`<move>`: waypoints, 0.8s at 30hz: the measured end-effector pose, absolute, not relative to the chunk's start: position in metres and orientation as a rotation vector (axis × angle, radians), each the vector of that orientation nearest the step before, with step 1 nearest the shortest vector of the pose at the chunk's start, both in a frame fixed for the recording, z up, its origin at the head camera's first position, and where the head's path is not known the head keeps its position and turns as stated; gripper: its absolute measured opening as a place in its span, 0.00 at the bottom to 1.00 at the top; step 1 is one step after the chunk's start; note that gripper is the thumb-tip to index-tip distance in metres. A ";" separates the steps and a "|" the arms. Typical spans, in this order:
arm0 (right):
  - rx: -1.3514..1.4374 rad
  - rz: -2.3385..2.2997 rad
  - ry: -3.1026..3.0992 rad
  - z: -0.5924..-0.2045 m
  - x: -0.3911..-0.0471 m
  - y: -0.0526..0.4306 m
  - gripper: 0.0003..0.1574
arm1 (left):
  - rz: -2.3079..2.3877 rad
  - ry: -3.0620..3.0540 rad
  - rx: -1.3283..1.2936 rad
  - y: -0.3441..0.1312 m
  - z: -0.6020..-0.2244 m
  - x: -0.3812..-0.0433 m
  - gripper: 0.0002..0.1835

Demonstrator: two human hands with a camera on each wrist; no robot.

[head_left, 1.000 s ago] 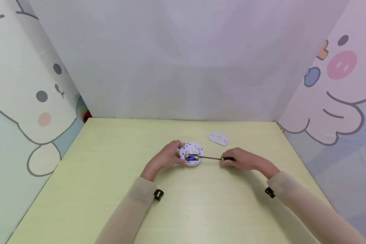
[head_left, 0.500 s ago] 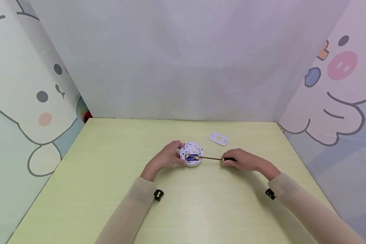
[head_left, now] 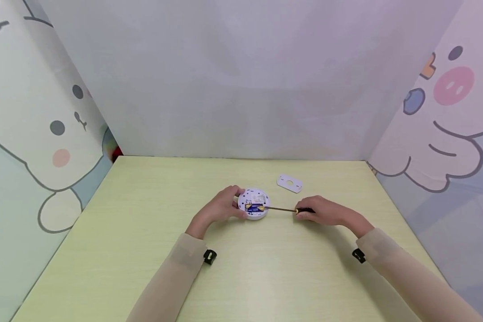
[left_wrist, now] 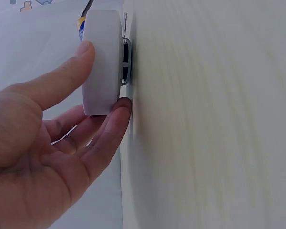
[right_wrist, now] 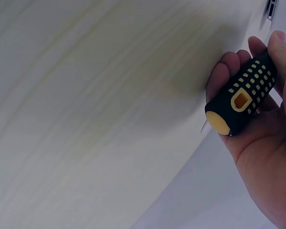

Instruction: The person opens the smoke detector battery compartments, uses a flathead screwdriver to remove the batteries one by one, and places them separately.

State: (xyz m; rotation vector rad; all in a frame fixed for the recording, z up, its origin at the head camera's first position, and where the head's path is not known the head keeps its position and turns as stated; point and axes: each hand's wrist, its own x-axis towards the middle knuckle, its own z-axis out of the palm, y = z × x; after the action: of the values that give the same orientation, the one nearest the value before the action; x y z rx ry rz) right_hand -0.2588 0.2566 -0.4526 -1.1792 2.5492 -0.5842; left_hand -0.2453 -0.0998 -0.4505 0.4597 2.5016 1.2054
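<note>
My left hand [head_left: 222, 205] grips a round white smoke detector [head_left: 257, 195] by its left side, the thumb on the near side and the fingers round the far side. Its back faces up, with blue and yellow batteries [head_left: 254, 208] in the compartment. In the left wrist view, a battery end [left_wrist: 81, 27] shows above the detector's rim. My right hand [head_left: 319, 210] holds a screwdriver by its black and yellow handle [right_wrist: 250, 88], fingers curled round it. The thin screwdriver shaft [head_left: 281, 209] points left, and its tip meets the right end of the batteries.
A flat white mounting plate [head_left: 289, 183] with a central hole lies behind the right hand. The pale wooden table [head_left: 177, 179] ends at a white back curtain [head_left: 241, 89]. Curtains printed with cartoon animals hang along both sides.
Both hands, the smoke detector and the screwdriver keep nearly the same places. The screwdriver tip and right hand sit very slightly further right, and more of the battery's blue shows.
</note>
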 end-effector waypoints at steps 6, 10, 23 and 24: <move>-1.100 -0.608 2.582 -0.444 -0.259 0.263 0.06 | 1.211 2.496 0.459 -0.099 -0.449 -0.245 0.40; -0.994 -0.646 2.590 -0.432 -0.263 0.264 0.13 | 1.201 2.505 0.453 -0.100 -0.449 -0.244 0.41; -0.758 -0.804 2.684 -0.406 -0.270 0.248 0.13 | 1.205 2.502 0.451 -0.100 -0.448 -0.243 0.42; -0.743 -0.811 2.694 -0.405 -0.269 0.247 0.13 | 1.203 2.504 0.456 -0.100 -0.448 -0.243 0.42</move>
State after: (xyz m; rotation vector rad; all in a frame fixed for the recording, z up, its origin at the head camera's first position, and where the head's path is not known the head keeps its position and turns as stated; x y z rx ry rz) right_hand -0.2687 0.2472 -0.4053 -0.7432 2.6942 -0.8114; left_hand -0.2429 -0.0995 -0.4482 0.4564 2.5036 1.2030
